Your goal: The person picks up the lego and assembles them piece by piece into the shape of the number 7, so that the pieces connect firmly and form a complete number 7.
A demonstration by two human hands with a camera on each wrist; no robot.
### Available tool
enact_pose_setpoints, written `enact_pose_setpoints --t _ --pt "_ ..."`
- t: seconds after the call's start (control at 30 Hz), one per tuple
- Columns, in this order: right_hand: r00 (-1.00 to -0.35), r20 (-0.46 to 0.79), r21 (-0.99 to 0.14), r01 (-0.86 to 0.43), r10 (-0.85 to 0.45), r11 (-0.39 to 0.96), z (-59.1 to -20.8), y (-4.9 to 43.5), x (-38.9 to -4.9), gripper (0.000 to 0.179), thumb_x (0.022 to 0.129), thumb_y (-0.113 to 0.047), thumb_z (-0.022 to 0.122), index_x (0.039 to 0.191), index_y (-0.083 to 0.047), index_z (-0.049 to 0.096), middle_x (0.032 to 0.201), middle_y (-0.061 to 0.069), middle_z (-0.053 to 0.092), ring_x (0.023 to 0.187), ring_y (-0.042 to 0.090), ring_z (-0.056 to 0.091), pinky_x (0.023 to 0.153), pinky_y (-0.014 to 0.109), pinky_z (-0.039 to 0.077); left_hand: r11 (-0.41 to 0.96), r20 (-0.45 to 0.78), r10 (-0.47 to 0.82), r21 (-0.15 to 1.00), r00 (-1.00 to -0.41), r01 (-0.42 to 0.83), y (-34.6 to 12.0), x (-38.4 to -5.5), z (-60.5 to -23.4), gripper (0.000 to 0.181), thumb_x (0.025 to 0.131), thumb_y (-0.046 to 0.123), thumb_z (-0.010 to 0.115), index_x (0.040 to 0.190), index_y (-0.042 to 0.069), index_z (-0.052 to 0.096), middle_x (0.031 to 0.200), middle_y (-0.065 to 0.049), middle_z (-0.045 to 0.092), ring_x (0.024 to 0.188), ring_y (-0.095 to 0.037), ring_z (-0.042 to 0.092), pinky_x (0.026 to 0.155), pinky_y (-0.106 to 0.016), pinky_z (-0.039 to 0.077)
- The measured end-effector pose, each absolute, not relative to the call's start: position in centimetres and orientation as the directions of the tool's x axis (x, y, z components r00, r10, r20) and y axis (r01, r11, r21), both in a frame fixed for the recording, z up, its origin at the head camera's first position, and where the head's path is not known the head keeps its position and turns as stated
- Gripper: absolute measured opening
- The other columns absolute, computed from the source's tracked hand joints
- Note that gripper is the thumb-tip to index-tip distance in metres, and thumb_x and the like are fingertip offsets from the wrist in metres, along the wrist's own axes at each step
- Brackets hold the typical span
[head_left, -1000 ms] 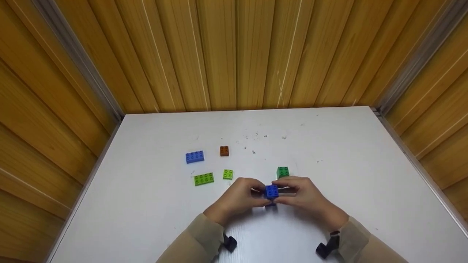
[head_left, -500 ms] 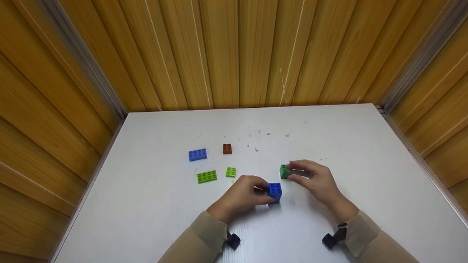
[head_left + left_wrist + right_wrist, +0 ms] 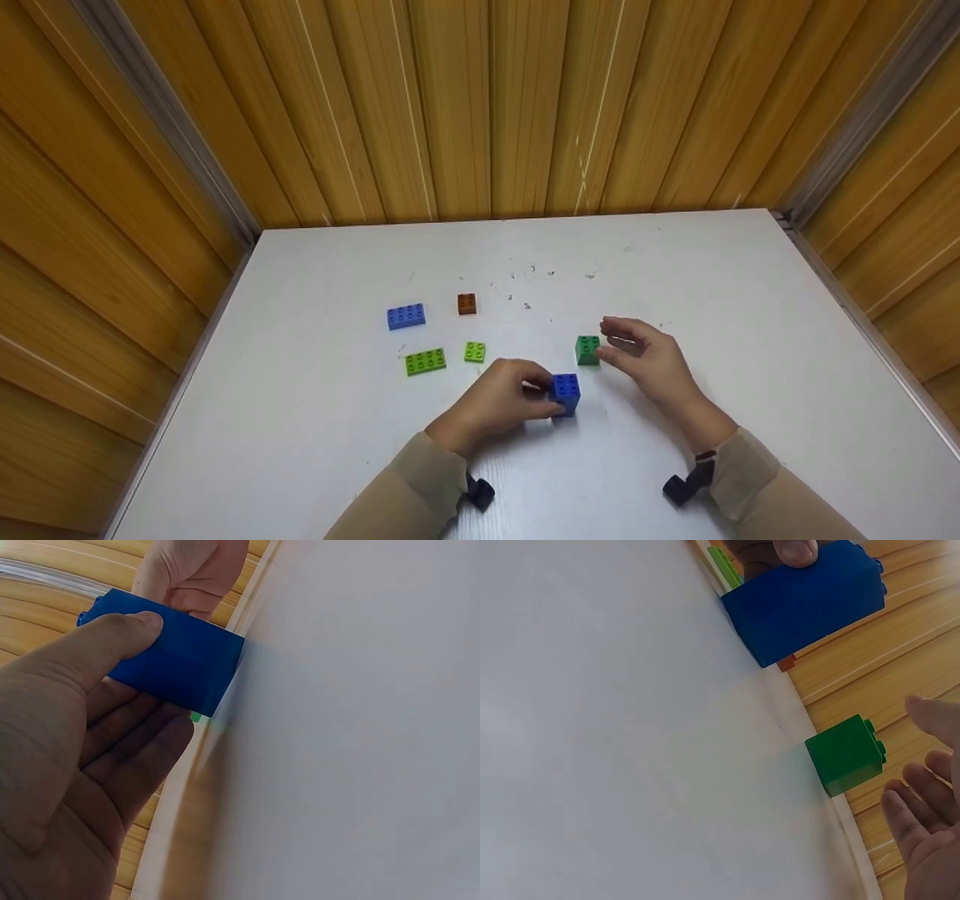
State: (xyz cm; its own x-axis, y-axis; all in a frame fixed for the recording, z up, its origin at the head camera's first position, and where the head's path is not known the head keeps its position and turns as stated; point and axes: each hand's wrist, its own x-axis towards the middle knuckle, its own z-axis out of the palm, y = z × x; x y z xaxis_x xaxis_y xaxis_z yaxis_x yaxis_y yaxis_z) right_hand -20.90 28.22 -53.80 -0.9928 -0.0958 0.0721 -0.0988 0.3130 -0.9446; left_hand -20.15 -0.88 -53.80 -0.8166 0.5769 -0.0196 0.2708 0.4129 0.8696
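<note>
My left hand point(image 3: 499, 397) pinches a tall blue brick stack point(image 3: 565, 390) between thumb and fingers. It stands upright on the white table, studs up. In the left wrist view the thumb lies flat along the side of the blue stack point(image 3: 195, 660). My right hand point(image 3: 652, 364) is just right of a green four-stud brick point(image 3: 588, 350), thumb and fingers spread apart. The right wrist view shows a gap between those fingers point(image 3: 904, 821) and the green brick point(image 3: 845, 755), which sits on the table beyond the blue stack.
Left of the hands lie a lighter blue eight-stud brick point(image 3: 406, 316), a lime green eight-stud brick point(image 3: 426, 362), a small lime four-stud brick point(image 3: 475, 352) and a brown brick point(image 3: 466, 304). Wood-patterned panels point(image 3: 450, 112) wall the table point(image 3: 300, 420) at the back and sides.
My right hand has let go of the blue stack and moved right and forward to beside the green brick. The left hand keeps its hold on the stack.
</note>
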Motion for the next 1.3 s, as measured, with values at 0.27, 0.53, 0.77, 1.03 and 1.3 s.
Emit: enact_pose_setpoints --t 0.27,0.53,0.77,1.03,1.3 --pt "-0.987 0.079 -0.835 -0.143 -0.141 0.531 -54.28 28.29 -21.25 0.056 0.099 -0.015 0.089 0.150 -0.003 0.070 0.148 0.017 0.074 0.132 0.037 0.074 0.102 0.011 0.056 0.411 -0.015 0.575 0.870 -0.818 0.273 -0.92 -20.10 -53.52 0.028 0.096 0.026 0.093 0.121 0.015 0.086 0.120 0.007 0.084 0.113 -0.003 0.076 0.106 -0.025 0.063" --pt "-0.986 0.092 -0.779 -0.158 -0.138 0.607 -54.68 28.04 -21.36 0.048 0.100 -0.016 0.088 0.145 -0.008 0.074 0.137 0.012 0.079 0.113 0.021 0.075 0.095 0.019 0.058 0.412 -0.038 0.565 0.879 -0.824 0.241 -0.94 -19.90 -53.42 0.028 0.095 0.024 0.094 0.120 0.015 0.087 0.120 0.006 0.084 0.113 -0.004 0.077 0.105 -0.025 0.064" --pt "-0.990 0.070 -0.785 -0.132 -0.124 0.606 -54.54 28.13 -21.31 0.047 0.102 -0.017 0.086 0.146 -0.009 0.073 0.138 0.010 0.078 0.118 0.025 0.074 0.098 0.019 0.057 0.420 -0.042 0.563 0.875 -0.825 0.242 -1.02 -19.93 -53.46 0.029 0.096 0.025 0.094 0.122 0.016 0.086 0.120 0.007 0.084 0.113 -0.003 0.077 0.105 -0.025 0.064" --pt "-0.988 0.080 -0.848 -0.136 -0.130 0.512 -54.40 28.27 -21.14 0.048 0.103 -0.018 0.085 0.147 -0.007 0.071 0.142 0.016 0.075 0.128 0.034 0.077 0.098 0.011 0.057 0.413 -0.043 0.570 0.878 -0.820 0.242 -0.89 -20.02 -53.48 0.029 0.096 0.026 0.094 0.122 0.016 0.087 0.120 0.008 0.084 0.113 -0.003 0.077 0.106 -0.024 0.063" --pt "-0.989 0.097 -0.897 -0.137 -0.115 0.420 -54.38 28.06 -20.99 0.048 0.102 -0.011 0.085 0.147 -0.001 0.069 0.143 0.018 0.075 0.135 0.036 0.075 0.102 0.013 0.059 0.425 -0.031 0.569 0.867 -0.822 0.262 -0.77 -20.01 -53.70 0.028 0.096 0.025 0.093 0.122 0.015 0.087 0.120 0.008 0.084 0.112 -0.002 0.076 0.105 -0.025 0.064"
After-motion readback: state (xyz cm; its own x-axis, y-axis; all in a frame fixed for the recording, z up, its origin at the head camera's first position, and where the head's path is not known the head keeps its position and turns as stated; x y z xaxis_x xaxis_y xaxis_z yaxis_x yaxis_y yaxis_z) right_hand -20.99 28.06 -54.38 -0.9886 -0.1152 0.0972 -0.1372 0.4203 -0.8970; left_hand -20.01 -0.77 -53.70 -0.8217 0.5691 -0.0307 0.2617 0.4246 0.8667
